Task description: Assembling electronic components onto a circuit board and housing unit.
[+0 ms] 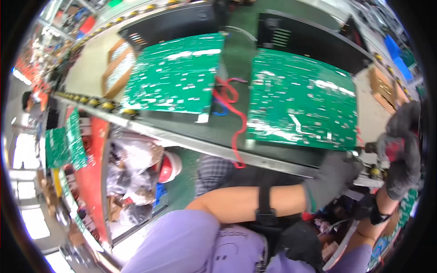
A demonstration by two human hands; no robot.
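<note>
My left hand (334, 177), in a grey glove, is at the near right corner of the right-hand green circuit board (302, 102). Its bent fingers are blurred beside small metal parts (368, 161) at the line's edge; whether they pinch anything is hidden. Farther right, my right hand (403, 168), also grey-gloved, is closed round a reddish thing (392, 149) whose kind I cannot make out. Each large board stands with a black panel behind it. A second green circuit board (175, 75) is to the left. A red ribbon-like cable (239, 120) hangs between the boards over the front edge.
A metal rail (182, 141) with yellow-and-black rollers (107, 105) runs along the line's near edge. Below left are a red panel (93, 182), plastic bags (132, 157) and a red-and-white bucket (170, 167). A cardboard piece (381, 88) lies beyond the right board.
</note>
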